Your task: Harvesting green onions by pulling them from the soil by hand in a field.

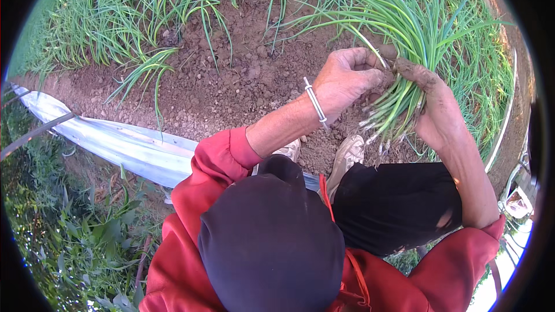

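A thick bunch of green onions (405, 39) fans out upward, with its pale, soil-flecked root ends pointing down towards the shoes. Around the middle of the bunch my right hand (433, 95) is closed, its thumb lying across the stems. My left hand (353, 73), with a metal bangle (315, 103) at the wrist, meets the bunch from the left. Its thumb and forefinger pinch a single pale onion stem (368, 45) that bends away to the upper left. Soil covers the fingertips of both hands.
Bare brown soil (243, 65) lies ahead, bordered by standing onion plants (108, 13). A small onion clump (149, 69) leans at the left. White plastic sheeting (130, 147) edges the bed, with leafy weeds (99, 229) beyond. Pale shoes (347, 156) stand on the soil below the hands.
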Demonstrator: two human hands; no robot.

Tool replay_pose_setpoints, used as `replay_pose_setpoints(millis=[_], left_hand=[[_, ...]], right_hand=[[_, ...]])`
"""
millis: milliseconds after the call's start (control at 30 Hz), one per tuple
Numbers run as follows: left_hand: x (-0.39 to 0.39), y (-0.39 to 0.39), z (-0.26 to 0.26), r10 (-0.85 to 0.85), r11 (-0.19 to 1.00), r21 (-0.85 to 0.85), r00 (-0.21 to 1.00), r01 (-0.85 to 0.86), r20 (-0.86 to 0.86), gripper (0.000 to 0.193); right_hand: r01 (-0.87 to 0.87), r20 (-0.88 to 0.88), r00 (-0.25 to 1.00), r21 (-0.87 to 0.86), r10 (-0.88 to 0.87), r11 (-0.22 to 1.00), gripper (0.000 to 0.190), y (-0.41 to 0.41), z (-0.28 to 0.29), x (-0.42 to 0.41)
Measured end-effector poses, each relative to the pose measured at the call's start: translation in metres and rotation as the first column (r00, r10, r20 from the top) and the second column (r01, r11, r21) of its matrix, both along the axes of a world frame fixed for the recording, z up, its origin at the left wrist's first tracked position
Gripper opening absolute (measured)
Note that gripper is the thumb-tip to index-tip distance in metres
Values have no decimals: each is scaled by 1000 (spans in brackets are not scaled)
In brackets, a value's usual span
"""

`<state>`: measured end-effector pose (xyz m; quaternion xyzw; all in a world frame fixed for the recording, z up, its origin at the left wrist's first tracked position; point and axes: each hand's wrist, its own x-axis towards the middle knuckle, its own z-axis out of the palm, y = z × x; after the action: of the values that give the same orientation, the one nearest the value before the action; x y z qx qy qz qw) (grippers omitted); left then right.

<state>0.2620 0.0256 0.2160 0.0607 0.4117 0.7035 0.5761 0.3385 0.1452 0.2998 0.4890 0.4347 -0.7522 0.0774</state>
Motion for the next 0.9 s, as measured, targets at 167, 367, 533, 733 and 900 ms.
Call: replay_pose_setpoints(millis=[167, 367, 533, 733, 900], left_hand=[[-5, -13, -9, 26, 999, 45, 999, -24, -40, 19], [-2, -21, -8, -227, 973, -86, 800, 216, -555, 21], [0, -22, 0, -204, 977, -116, 639, 178, -742, 18], [1, -24, -5, -189, 979, -104, 580, 177, -793, 13], [-9, -33, -4, -300, 952, -183, 645, 244, -703, 14]], right_hand=[[75, -46, 996, -2, -75, 997, 28, 6, -6, 5], [60, -53, 997, 37, -58, 998, 26, 2, -1, 0], [40, 19, 999, 107, -42, 993, 24, 4, -7, 4], [28, 34, 999, 50, -29, 998, 24, 2, -8, 5], [46, 33, 998, 60, -48, 997, 24, -1, -2, 1]])
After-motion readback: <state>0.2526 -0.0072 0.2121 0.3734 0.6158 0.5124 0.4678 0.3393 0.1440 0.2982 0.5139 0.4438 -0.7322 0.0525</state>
